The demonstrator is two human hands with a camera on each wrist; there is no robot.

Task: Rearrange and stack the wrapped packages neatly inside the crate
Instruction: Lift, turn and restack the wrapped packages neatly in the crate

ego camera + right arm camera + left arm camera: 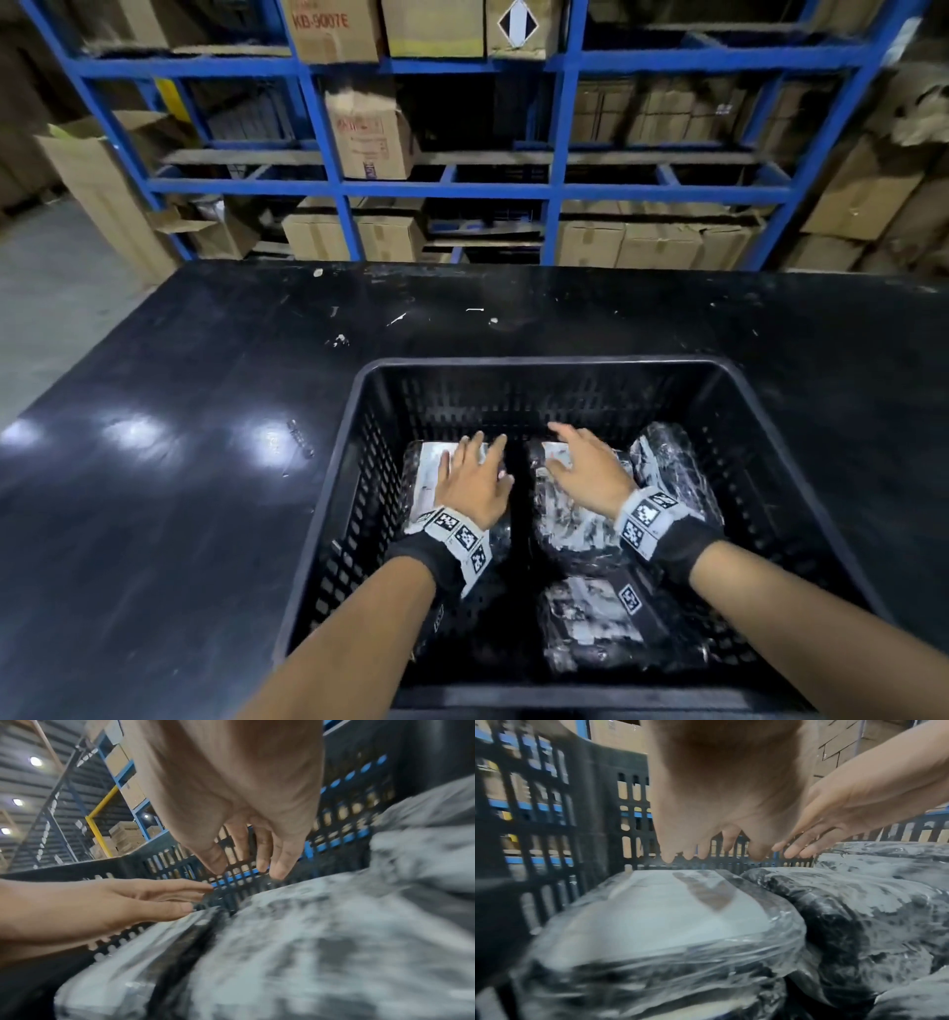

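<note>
— Hands first: what is each grip doing?

— Left hand [475, 480] hangs flat over the left package [430, 475] at lower centre of the head view, fingers straight and spread; its wrist view shows a gap under the fingertips [666, 858], so it holds nothing. Right hand [590, 475] is likewise spread and empty over the middle package [570, 519], apart from the wrap in its own view.

— And the packages themselves?

— All that I can see are inside the crate [544, 362], which sits on the black counter [205, 411]. Left and middle lie side by side, flat. A third package [667, 462] leans tilted against the crate's right wall, and a fourth [595, 622] lies nearer the bottom edge of the frame.

— So how far along?

— Partway, I'd judge — two look settled in a row, but the tilted one wants laying flat and nothing is plainly stacked yet. The crate's lower left corner is hidden by the forearm.
</note>
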